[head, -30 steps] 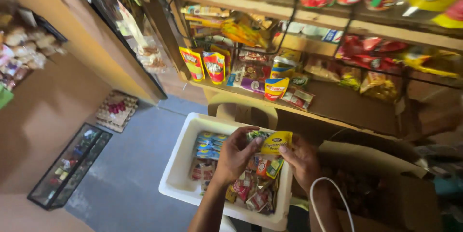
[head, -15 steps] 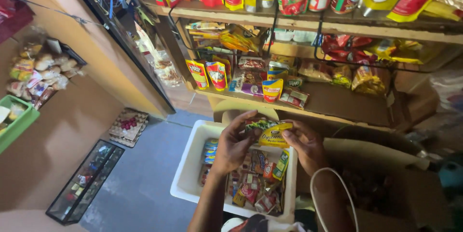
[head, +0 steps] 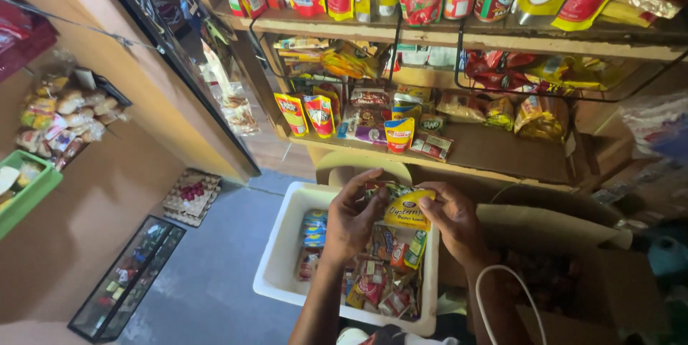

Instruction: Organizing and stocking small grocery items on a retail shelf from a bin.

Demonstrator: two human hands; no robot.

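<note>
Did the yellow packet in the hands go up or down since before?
Cannot tell for sure. The camera itself moved. Against the white tub, the yellow packet in the left hand and right hand stayed over its far rim.

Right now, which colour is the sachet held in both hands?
Mostly yellow: the sachet, seen in the head view.

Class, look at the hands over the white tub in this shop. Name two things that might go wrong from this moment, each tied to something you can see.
1. The left hand and right hand pinch a bunch of sachets only at the edges; some might slip into the white tub.
2. The tub looks crowded with loose packets, so anything dropped may get mixed in.
</note>
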